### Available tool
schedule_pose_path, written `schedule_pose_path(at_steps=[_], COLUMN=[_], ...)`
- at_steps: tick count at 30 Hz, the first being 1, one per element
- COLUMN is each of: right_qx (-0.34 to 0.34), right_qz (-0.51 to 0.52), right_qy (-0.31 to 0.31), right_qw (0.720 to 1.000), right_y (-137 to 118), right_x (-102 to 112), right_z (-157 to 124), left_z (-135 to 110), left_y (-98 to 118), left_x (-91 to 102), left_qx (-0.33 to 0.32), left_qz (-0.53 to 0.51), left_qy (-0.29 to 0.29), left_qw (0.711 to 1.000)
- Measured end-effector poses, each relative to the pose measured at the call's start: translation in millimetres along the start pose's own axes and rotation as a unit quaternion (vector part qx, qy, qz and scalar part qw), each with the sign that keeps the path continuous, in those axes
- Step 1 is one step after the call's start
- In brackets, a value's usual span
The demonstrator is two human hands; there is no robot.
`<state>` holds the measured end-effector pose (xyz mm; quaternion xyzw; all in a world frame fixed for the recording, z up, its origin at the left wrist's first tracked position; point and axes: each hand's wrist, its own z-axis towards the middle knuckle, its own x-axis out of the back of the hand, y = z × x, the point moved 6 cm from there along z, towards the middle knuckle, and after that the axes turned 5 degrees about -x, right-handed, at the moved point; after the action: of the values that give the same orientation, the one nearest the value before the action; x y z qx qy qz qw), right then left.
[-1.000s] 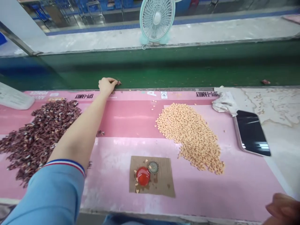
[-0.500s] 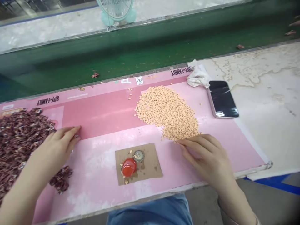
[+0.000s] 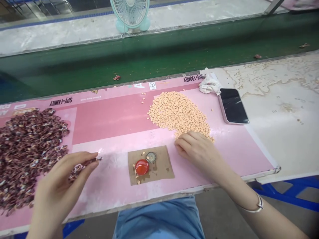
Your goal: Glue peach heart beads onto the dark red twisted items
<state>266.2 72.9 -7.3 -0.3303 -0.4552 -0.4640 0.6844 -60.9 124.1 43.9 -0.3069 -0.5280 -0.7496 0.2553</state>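
Observation:
My left hand [image 3: 66,177] pinches a small dark purple piece [image 3: 99,158] between thumb and index finger, above the pink mat. More such pieces show beneath its fingers, beside a large heap of dark purple loop-like pieces [image 3: 30,146] at the left. My right hand [image 3: 195,147] has its fingers curled together at the near edge of a pile of small peach, heart-like pieces [image 3: 178,111]; what its fingertips hold is hidden. Between the hands lies a brown cardboard piece [image 3: 163,166] bearing a glossy red round thing [image 3: 142,167], a bottle cap [image 3: 151,157] and a few peach pieces.
A phone [image 3: 234,106] and crumpled white tissue [image 3: 210,83] lie at the pink mat's [image 3: 112,116] right end. Beyond the table's far edge runs a green channel [image 3: 82,66] with a few purple bits in it. A mint fan [image 3: 131,11] stands on the ledge behind.
My left hand has moved off the purple heap toward the cardboard, with a purple piece now visible in its pinch. My right hand has shifted slightly left and its fingers are more curled.

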Motion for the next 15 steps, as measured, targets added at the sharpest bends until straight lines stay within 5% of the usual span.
schedule_pose_path(at_steps=[3, 7, 15], right_qx=[-0.017, -0.036, -0.072], right_qz=[0.009, 0.041, 0.053], right_qy=[0.013, 0.040, 0.052], right_qw=[1.000, 0.998, 0.995], right_y=[-1, 0, 9], right_x=[1, 5, 12], right_z=[-4, -10, -23], left_z=[-29, -57, -75], left_y=[20, 38, 42], left_x=[-4.9, -31.6, -65.1], left_qx=[0.008, -0.025, 0.007], left_qz=[-0.064, -0.170, -0.255], left_qy=[0.031, -0.045, -0.094], left_qw=[0.997, 0.984, 0.963])
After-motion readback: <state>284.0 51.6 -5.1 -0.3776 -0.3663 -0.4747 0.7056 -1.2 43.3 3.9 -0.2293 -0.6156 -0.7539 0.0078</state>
